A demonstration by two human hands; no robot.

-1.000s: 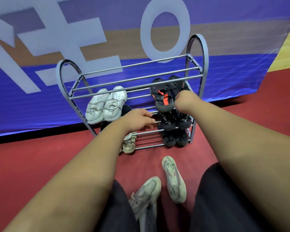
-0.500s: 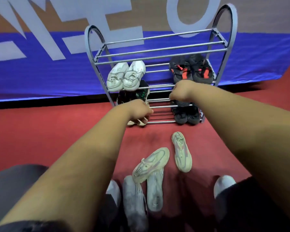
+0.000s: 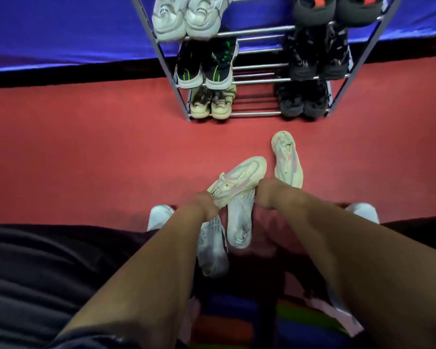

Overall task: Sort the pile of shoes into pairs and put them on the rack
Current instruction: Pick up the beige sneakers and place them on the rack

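**Six pairs shelved, four shoes left on the floor**

A view from a person's head, looking down past both bare forearms to a red floor [image 3: 86,152] and a metal shoe rack [image 3: 259,79] standing against a blue banner [image 3: 61,28] at the top of the frame.

The rack looks mostly filled. At its left end, from the top shelf in view down: a pair of white sneakers [image 3: 184,18], a pair of dark sneakers with green accents [image 3: 207,64], and a pair of beige shoes [image 3: 210,104] on the bottom rails. At its right end: a dark pair with red-orange trim [image 3: 337,8], cut off by the frame edge, then a black patterned pair [image 3: 315,56], then a plain black pair [image 3: 302,102] at the bottom. The middle of each shelf is bare rails. Any higher shelf is out of frame.

Four shoes remain on the floor in front of the rack. A cream sneaker with pink and grey panels [image 3: 239,183] lies tilted across a pale grey sneaker [image 3: 239,222]. Its apparent mate, a second cream sneaker [image 3: 287,159], lies just beside it, toward the rack's right end. A second grey sneaker [image 3: 212,250] lies nearest the person, partly hidden by the left forearm.

The left hand [image 3: 203,205] is at the tilted cream sneaker's heel, and the right hand [image 3: 267,195] is at its side. Both touch or nearly touch it, but the fingers are hidden, so whether either hand has closed on it cannot be told.

Judging from this, two pairs remain to be matched and shelved, probably the cream pair first.
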